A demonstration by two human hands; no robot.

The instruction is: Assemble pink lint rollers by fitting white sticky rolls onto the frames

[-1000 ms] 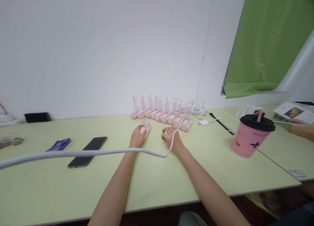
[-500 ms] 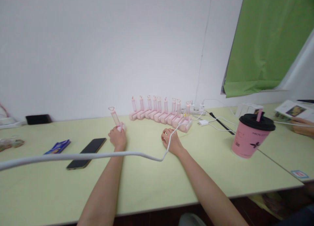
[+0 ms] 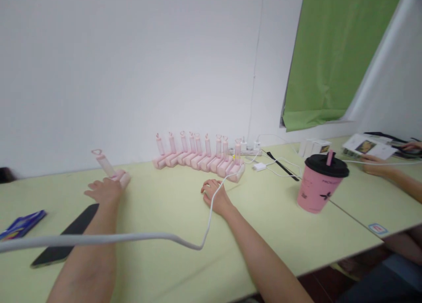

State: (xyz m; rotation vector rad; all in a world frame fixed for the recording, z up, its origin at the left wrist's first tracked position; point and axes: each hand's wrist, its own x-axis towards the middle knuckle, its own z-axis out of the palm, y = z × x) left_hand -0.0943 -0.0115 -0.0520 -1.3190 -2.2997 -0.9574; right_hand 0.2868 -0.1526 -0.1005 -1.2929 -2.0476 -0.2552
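Observation:
My left hand (image 3: pixel 104 191) has its fingers spread. It lies against a pink block-like piece (image 3: pixel 122 178) from which a tilted clear tube (image 3: pixel 104 164) with a heart-shaped loop on top rises; whether the palm touches it is hard to see. My right hand (image 3: pixel 216 195) rests on the table with loosely bent fingers, apart from each other, and nothing shows in them. Beyond it stands a row of several similar pink pieces (image 3: pixel 201 161), each with an upright tube. A white cable (image 3: pixel 212 206) passes in front of my right hand.
A black phone (image 3: pixel 77 226) lies partly under my left forearm, near a blue packet (image 3: pixel 24 224). On the right are a pink lidded cup (image 3: pixel 318 189), a white charger plug (image 3: pixel 259 167) and a power strip (image 3: pixel 249 152). Another person's hand (image 3: pixel 376 164) holds a printed white box (image 3: pixel 369 147).
The view has swung right, so things sit further left. My left hand has gone from closed around the single pink piece to spread fingers. My right hand stays near the row.

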